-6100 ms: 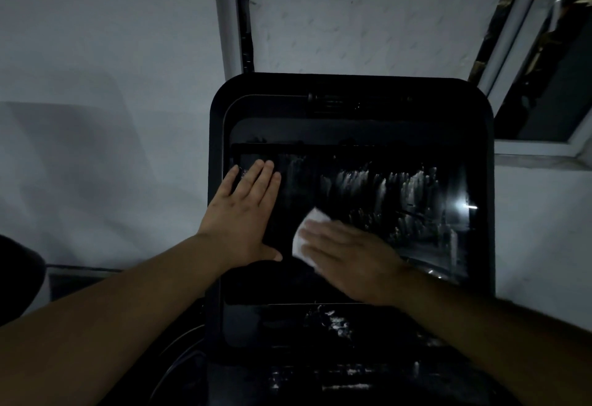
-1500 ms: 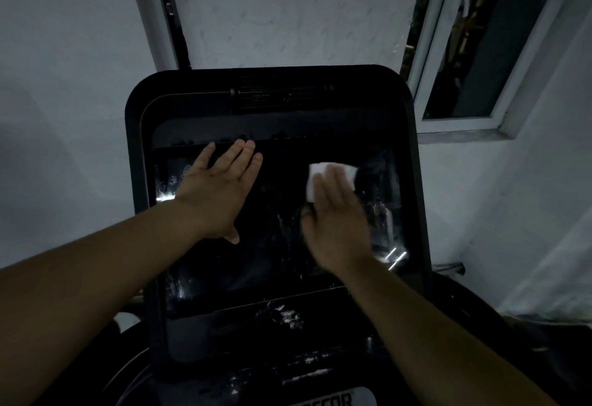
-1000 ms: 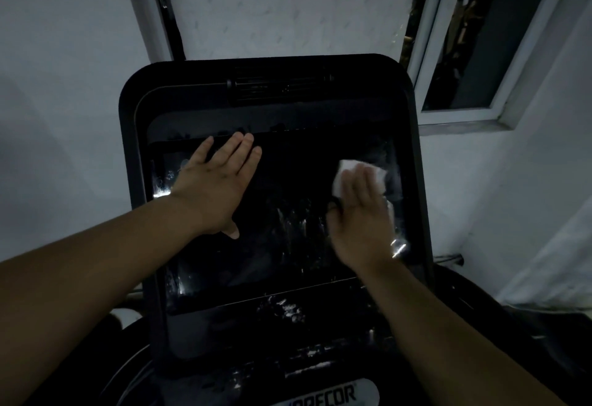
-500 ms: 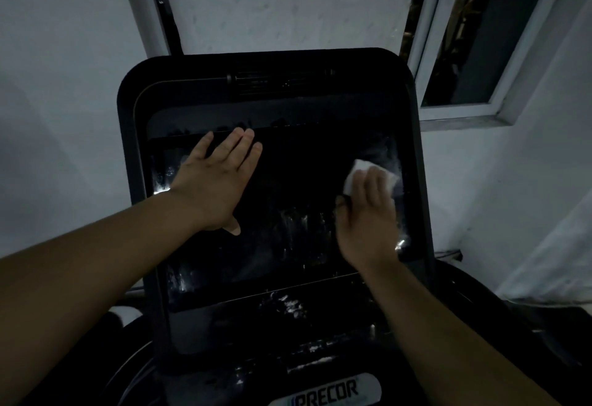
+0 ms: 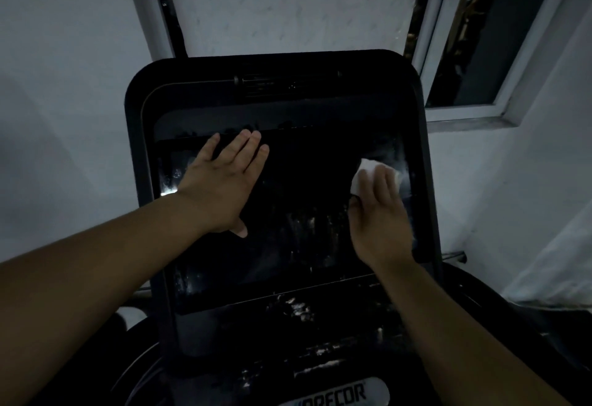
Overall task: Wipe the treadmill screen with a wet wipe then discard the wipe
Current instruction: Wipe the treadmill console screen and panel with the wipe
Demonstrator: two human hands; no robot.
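Note:
The black treadmill screen (image 5: 301, 200) fills the middle of the view, dark and glossy with wet streaks on its lower half. My left hand (image 5: 221, 187) lies flat on the screen's upper left, fingers spread, holding nothing. My right hand (image 5: 379, 216) presses a white wet wipe (image 5: 368, 170) against the screen near its right edge. Only the wipe's top part shows above my fingers; the rest is hidden under my palm.
The console's thick black frame (image 5: 137, 136) surrounds the screen, with a grey logo plate (image 5: 336, 399) at the bottom. A white wall (image 5: 64, 85) stands behind. A window with a white frame (image 5: 474, 53) is at the upper right.
My right hand has slid the wipe from the screen's middle toward its right edge. My left hand has stayed flat in the same spot.

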